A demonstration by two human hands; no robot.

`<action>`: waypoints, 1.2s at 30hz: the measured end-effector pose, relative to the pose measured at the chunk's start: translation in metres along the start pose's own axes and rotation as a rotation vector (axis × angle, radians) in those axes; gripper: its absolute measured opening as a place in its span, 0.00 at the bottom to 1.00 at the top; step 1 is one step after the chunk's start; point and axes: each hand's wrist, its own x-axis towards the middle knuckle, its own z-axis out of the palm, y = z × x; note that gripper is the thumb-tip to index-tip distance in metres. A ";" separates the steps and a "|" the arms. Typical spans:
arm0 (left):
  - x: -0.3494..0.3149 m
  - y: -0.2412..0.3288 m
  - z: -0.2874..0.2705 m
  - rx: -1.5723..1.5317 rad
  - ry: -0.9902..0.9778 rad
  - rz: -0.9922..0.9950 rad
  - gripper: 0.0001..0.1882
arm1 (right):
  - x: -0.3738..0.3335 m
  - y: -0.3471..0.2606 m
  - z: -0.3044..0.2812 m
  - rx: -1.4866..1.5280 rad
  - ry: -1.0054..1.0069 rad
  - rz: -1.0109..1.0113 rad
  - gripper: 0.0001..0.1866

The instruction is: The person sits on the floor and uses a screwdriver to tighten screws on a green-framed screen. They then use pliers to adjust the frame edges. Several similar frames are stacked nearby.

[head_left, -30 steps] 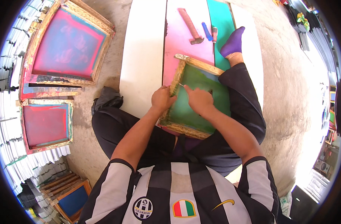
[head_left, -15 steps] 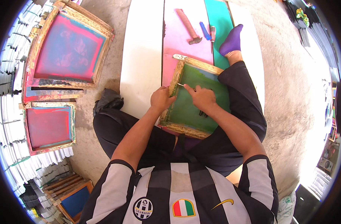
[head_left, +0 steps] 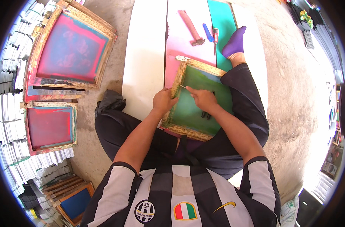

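Note:
A wooden screen-printing frame (head_left: 177,83) with green mesh (head_left: 191,109) lies tilted in front of me, partly over my lap. My left hand (head_left: 165,101) is closed round its left side bar. My right hand (head_left: 203,99) is closed over the mesh, gripping a thin metal-tipped tool (head_left: 183,86). The tool's tip meets the inner edge of that same bar, while its handle is hidden in my fingers. Under my right hand lies a dark tool, seemingly pliers (head_left: 206,115), mostly covered by the hand.
Beyond the frame lie a hammer (head_left: 191,28), a blue-handled tool (head_left: 208,32) and a screwdriver (head_left: 216,36) on a pink, white and teal board (head_left: 146,45). My purple-socked foot (head_left: 234,42) rests at right. More screen frames (head_left: 98,68) and stacked bundles (head_left: 8,113) stand left.
My right fingers have shifted slightly and the index finger now lies closer to the others along the tool. The left hand keeps its hold and the frame stays put.

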 end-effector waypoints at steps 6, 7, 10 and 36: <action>-0.005 -0.005 -0.001 -0.010 0.005 -0.004 0.24 | -0.006 -0.020 -0.015 -0.174 -0.015 0.031 0.27; -0.004 -0.004 -0.001 -0.012 0.006 0.000 0.24 | -0.007 -0.020 -0.013 -0.198 0.006 0.034 0.26; -0.001 -0.004 0.003 -0.013 0.024 0.018 0.24 | -0.002 -0.009 -0.007 0.083 0.034 0.024 0.23; -0.004 -0.007 0.004 0.005 0.036 -0.010 0.22 | 0.002 -0.019 -0.016 0.065 -0.020 0.072 0.21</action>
